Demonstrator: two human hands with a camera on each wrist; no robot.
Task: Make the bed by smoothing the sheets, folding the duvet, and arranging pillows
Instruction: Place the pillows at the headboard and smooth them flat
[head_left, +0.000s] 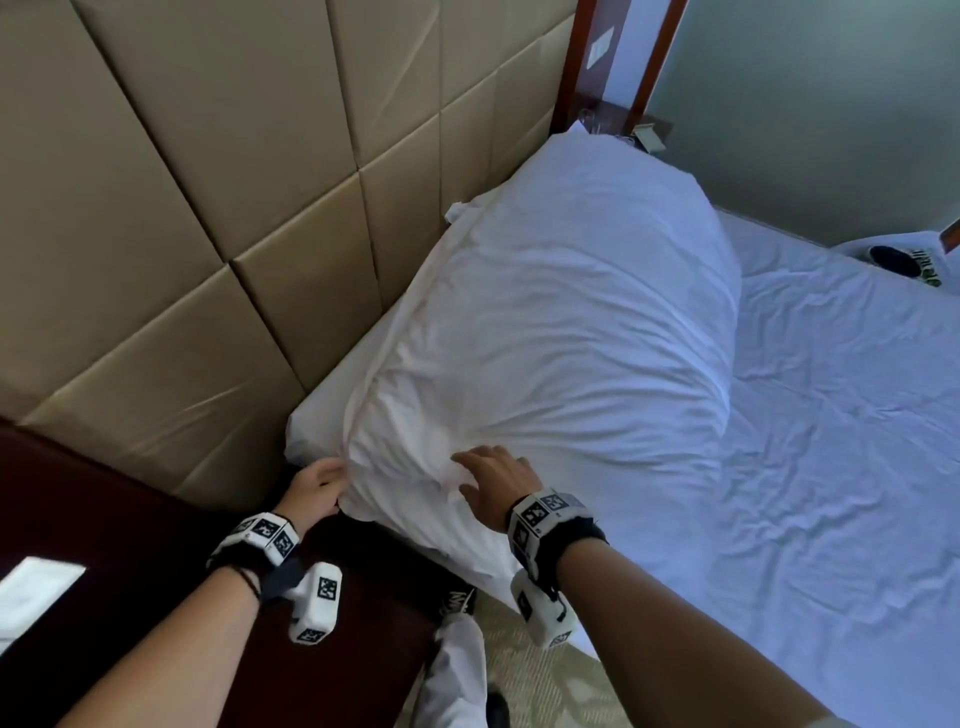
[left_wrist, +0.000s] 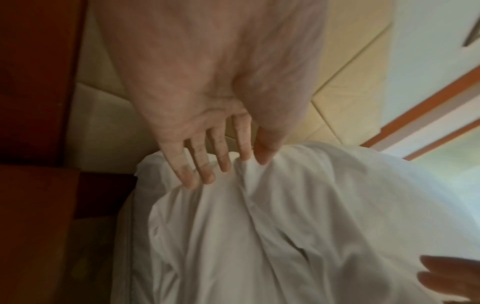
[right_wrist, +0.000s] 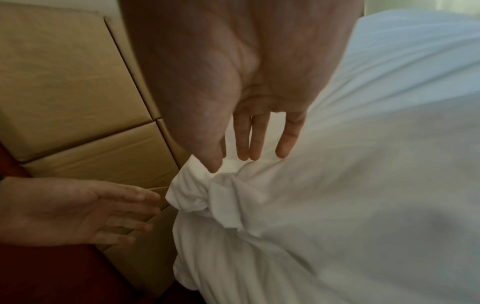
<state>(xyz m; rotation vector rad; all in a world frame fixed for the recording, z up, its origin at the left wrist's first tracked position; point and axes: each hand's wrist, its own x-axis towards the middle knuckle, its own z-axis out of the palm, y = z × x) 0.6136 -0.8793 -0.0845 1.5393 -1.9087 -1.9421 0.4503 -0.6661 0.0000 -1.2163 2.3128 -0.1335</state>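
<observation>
A big white pillow (head_left: 561, 322) lies lengthwise on the bed against the padded headboard (head_left: 208, 208). Its near end is bunched and creased (right_wrist: 221, 195). My left hand (head_left: 317, 488) is at the left corner of that end, fingers straight, with the tips touching the cloth (left_wrist: 223, 158). My right hand (head_left: 483, 475) rests on top of the same end, fingers spread and straight, the tips pressing into the bunched fabric (right_wrist: 246, 148). Neither hand grips anything. The wrinkled white sheet (head_left: 831, 441) covers the mattress to the right. No duvet is in view.
A dark wood nightstand (head_left: 130, 519) stands at the lower left with a white card (head_left: 36, 587) on it. Patterned carpet (head_left: 519, 675) runs between it and the bed. A black-and-white item (head_left: 904, 262) lies at the bed's far right edge. A wooden frame (head_left: 608, 119) rises beyond the pillow.
</observation>
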